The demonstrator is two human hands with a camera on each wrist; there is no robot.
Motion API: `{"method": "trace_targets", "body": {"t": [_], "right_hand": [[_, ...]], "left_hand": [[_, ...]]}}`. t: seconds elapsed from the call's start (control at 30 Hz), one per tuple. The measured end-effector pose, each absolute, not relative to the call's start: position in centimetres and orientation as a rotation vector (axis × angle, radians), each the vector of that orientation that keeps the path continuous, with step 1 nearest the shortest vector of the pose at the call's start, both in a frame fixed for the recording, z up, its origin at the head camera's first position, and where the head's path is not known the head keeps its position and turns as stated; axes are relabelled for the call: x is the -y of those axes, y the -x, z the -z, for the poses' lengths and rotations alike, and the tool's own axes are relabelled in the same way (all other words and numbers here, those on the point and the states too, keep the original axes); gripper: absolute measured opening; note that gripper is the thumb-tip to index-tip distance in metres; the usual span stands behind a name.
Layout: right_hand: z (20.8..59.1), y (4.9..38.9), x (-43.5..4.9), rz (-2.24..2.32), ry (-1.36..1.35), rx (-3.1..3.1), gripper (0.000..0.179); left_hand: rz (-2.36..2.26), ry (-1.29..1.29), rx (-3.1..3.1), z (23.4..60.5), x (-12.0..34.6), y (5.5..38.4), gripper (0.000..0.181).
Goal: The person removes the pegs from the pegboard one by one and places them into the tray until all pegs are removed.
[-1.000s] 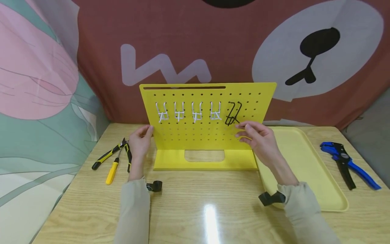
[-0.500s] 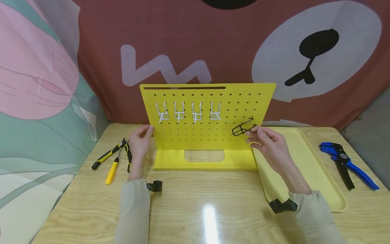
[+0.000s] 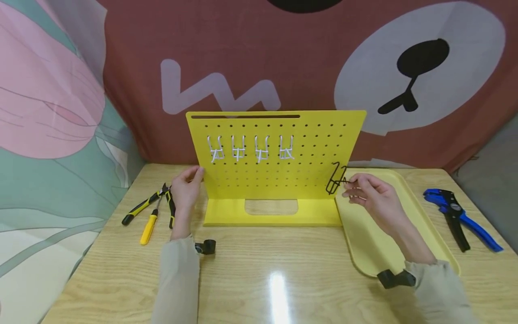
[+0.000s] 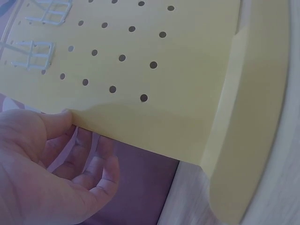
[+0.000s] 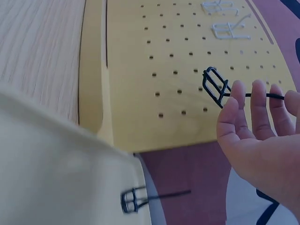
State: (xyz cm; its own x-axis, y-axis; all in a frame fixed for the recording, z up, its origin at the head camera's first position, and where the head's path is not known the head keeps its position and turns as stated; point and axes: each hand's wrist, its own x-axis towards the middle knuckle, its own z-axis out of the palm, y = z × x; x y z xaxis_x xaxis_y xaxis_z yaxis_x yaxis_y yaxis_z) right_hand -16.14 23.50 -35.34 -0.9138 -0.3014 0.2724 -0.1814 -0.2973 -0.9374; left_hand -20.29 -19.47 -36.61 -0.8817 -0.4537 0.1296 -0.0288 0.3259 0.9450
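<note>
A yellow pegboard (image 3: 251,180) stands upright on its base. My left hand (image 3: 186,189) pinches its left edge, the thumb in front and the fingers behind, as the left wrist view also shows. My right hand (image 3: 374,198) pinches a black wire pegboard hook (image 3: 335,180) by its thin prong, in front of the board's lower right edge. Several white pegboard hooks (image 3: 261,153) hang in a row on the board. In the right wrist view another black pegboard hook (image 5: 131,199) lies at the tray's far end, mostly hidden behind my right hand in the head view.
A pale yellow tray (image 3: 388,252) lies right of the board, under my right hand. Farther right are blue and black wire strippers (image 3: 457,211). On the left lie yellow and black pliers (image 3: 141,209) and a yellow screwdriver (image 3: 149,227). A printed cloth (image 3: 251,54) hangs behind.
My right hand has taken the black hook off the board's right side and moved it right and down towards the tray, turning it on the way. The left hand has stayed put.
</note>
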Motion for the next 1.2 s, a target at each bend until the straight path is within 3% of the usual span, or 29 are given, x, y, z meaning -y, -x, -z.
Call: {"method": "trace_targets", "body": {"t": [0.83, 1.2], "right_hand": [[33.5, 17.3, -31.1, 2.503, 0.559, -1.885, 0.024], [35.8, 19.0, -32.1, 2.459, 0.176, -2.005, 0.021]], "left_hand": [[1.554, -0.419, 2.243, 36.7, 19.4, 20.4, 0.032], [1.536, -0.433, 2.249, 36.8, 19.5, 20.4, 0.033]]}}
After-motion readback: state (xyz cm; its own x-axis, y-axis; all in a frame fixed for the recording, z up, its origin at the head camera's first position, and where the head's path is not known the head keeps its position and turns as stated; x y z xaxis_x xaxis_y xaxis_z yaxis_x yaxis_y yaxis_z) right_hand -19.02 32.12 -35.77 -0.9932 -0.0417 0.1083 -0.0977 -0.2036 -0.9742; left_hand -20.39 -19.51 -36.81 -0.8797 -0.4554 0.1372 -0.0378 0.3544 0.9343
